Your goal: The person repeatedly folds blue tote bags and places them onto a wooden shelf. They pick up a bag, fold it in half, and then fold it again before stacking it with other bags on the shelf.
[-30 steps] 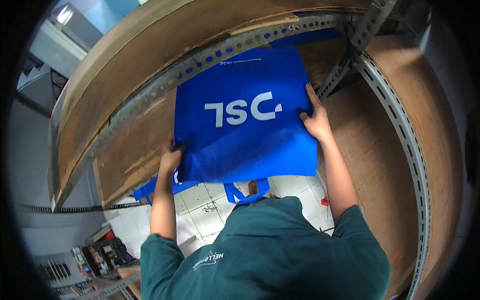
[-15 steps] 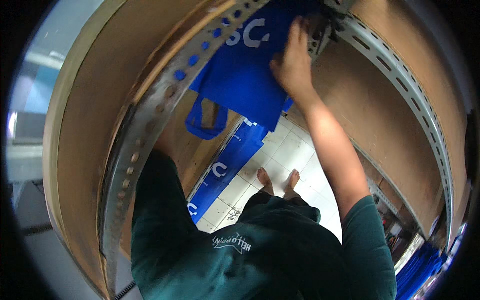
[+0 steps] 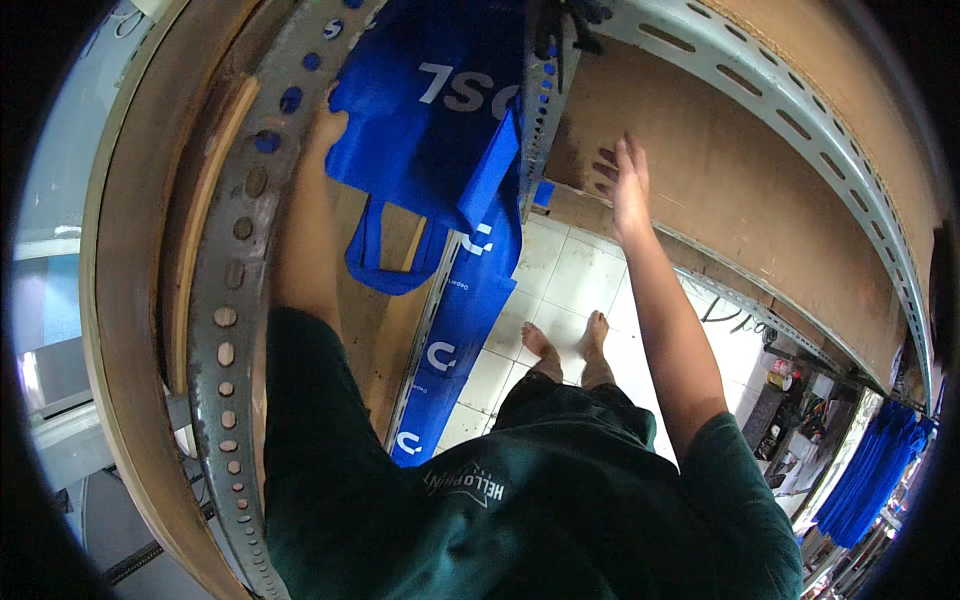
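Note:
A blue cloth bag (image 3: 400, 130) with pale printed letters lies on the shelf at the upper middle, its looped handle (image 3: 390, 280) hanging toward me. At the bag's left edge, my left hand (image 3: 328, 125) is closed on the cloth; the perforated metal post hides part of it, and most of its fingers are out of sight. My right hand (image 3: 627, 190) is empty, off to the right of the bag, fingers apart in front of a brown board. Below the bag, more blue printed cloth (image 3: 455, 350) hangs along a shelf edge.
A perforated metal post (image 3: 240, 230) curves down the left, close to my left arm. Another slotted upright (image 3: 545, 110) stands right of the bag. A slotted metal rail (image 3: 790, 120) edges the brown shelf board (image 3: 720, 160). Blue cloth (image 3: 870, 480) hangs at the lower right, above white floor tiles (image 3: 580, 275).
My right hand has left the bag and moved down and right, now holding nothing. My left hand has come partly into sight at the bag's left edge. The view has shifted.

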Tool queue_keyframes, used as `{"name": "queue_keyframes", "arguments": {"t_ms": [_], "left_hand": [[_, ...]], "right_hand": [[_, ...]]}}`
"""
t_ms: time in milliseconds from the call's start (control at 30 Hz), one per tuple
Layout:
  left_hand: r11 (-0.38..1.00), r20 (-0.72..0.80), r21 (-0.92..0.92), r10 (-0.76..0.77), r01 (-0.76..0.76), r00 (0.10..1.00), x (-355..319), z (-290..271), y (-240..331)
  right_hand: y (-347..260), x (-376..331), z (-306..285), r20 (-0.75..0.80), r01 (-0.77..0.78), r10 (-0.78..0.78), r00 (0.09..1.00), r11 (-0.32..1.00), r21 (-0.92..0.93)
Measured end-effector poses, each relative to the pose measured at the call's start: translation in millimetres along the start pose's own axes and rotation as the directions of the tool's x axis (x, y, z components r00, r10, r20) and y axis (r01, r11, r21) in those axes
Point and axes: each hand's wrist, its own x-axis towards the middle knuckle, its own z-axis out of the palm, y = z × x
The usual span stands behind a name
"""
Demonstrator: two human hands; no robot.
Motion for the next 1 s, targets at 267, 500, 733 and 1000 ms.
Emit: {"name": "queue_keyframes", "arguments": {"t_ms": [267,500,733,1000], "left_hand": [[0.976,0.155,-0.123,-0.159,0.179,0.975,1,-6,-8],[0.979,0.123,-0.162,-0.107,0.126,0.987,-8,-1,-29],[0.964,-0.005,-0.249,-0.096,0.091,0.995,-33,-25,19],[0.991,-0.111,-0.108,-0.09,0.078,0.99,40,4,18]], "right_hand": [[-73,64,49,0.153,0.07,-0.029,0.988,0.959,-0.273],[-44,106,45,0.295,0.417,-0.305,0.906,0.769,-0.484],[-100,96,41,0.168,0.529,-0.587,0.792,0.522,-0.67],[-113,157,43,0.242,0.575,-0.578,0.779,0.507,-0.642]]}}
